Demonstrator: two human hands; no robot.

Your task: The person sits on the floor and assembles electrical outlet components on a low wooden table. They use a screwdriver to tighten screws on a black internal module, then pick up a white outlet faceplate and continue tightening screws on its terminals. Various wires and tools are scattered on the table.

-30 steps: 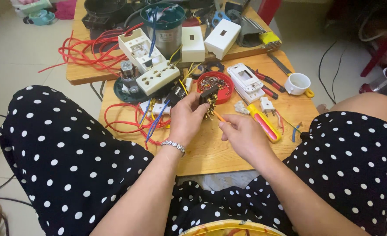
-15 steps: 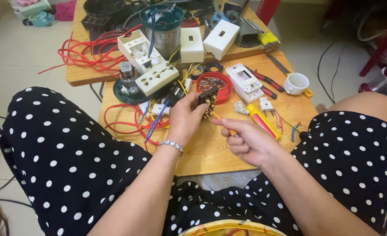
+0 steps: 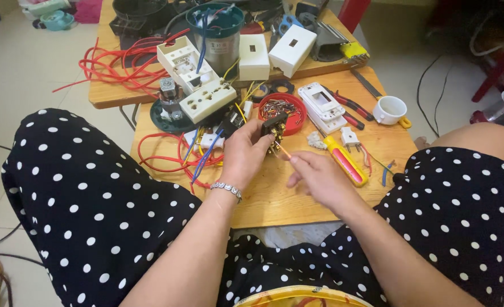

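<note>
Hands at work on a small black switch part above the cluttered tabletop (image 3: 275,199).

The left hand (image 3: 243,156) grips the black switch part (image 3: 275,128) over the red dish (image 3: 283,108); the right hand (image 3: 317,176) pinches a thin orange-tipped tool (image 3: 283,150) against it, beside the yellow screwdriver (image 3: 346,162).

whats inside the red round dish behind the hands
The red dish holds a heap of small metal bits, perhaps screws or wire ends. Its near edge is covered by the black switch part in the left hand, so that portion is hidden.
</note>
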